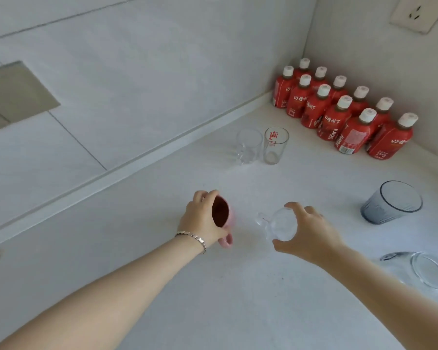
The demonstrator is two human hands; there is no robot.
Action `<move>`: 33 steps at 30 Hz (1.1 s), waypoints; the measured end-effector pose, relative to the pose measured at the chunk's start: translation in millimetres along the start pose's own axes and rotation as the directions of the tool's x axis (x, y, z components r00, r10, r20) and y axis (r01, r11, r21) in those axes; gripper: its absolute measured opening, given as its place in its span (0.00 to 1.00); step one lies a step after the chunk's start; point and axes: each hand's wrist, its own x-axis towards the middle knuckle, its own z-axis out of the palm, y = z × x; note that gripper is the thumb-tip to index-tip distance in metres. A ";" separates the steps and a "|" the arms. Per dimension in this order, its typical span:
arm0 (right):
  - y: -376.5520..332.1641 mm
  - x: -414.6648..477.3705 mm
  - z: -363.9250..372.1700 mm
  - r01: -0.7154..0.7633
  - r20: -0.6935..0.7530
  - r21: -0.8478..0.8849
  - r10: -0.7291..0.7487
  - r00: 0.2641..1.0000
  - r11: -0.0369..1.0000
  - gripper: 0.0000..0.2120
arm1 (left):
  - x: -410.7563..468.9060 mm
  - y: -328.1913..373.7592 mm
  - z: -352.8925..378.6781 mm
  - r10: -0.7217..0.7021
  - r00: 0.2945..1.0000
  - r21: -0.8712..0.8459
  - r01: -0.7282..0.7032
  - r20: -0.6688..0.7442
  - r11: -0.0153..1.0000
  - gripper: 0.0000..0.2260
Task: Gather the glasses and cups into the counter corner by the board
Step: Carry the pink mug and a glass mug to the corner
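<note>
My left hand [201, 218] grips a pink mug [223, 218] by its rim and side on the white counter [213, 299]. Just to its right, my right hand [310, 232] holds a clear glass mug [278, 224] from above, fingers curled round its rim. Farther back near the wall stand a clear glass mug [248, 147] and a clear glass with red print [274, 145], side by side. A grey-blue tumbler [392, 205] stands at the right. At the right edge sits a wide clear glass [425, 271].
Several red juice bottles with white caps [339, 114] fill the counter corner at the back right. A low backsplash ledge [137, 160] runs along the wall. A wall socket [415, 13] is at the top right.
</note>
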 end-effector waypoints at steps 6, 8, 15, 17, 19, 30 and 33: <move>-86.3 -11.0 40.9 0.221 0.151 -0.113 -0.203 0.967 0.969 0.40 | -109.4 -96.7 -58.2 -0.075 0.996 0.136 0.081 -0.053 0.987 0.36; -128.2 -19.3 61.4 0.308 0.193 -0.140 -0.279 0.941 0.941 0.40 | -143.6 -136.1 -83.5 -0.159 0.983 0.145 0.172 -0.092 0.975 0.36; -309.8 -79.1 157.7 0.565 0.319 -0.134 -0.505 0.802 0.814 0.40 | -270.9 -295.7 -170.0 -0.423 0.876 0.097 0.453 -0.230 0.886 0.36; -364.9 -101.2 191.5 0.603 0.338 -0.118 -0.539 0.772 0.789 0.40 | -304.4 -348.1 -192.7 -0.469 0.843 0.076 0.503 -0.262 0.861 0.36; -417.3 -122.8 225.1 0.613 0.353 -0.104 -0.547 0.759 0.784 0.40 | -334.5 -400.2 -214.3 -0.498 0.821 0.063 0.533 -0.281 0.844 0.36; -652.5 -174.4 364.8 0.721 0.476 -0.254 -0.566 0.673 0.644 0.40 | -440.3 -597.1 -293.5 -0.591 0.739 -0.043 0.612 -0.324 0.790 0.35; -697.0 -172.2 387.3 0.762 0.496 -0.312 -0.587 0.640 0.567 0.41 | -456.9 -622.6 -300.9 -0.593 0.739 -0.038 0.616 -0.320 0.787 0.35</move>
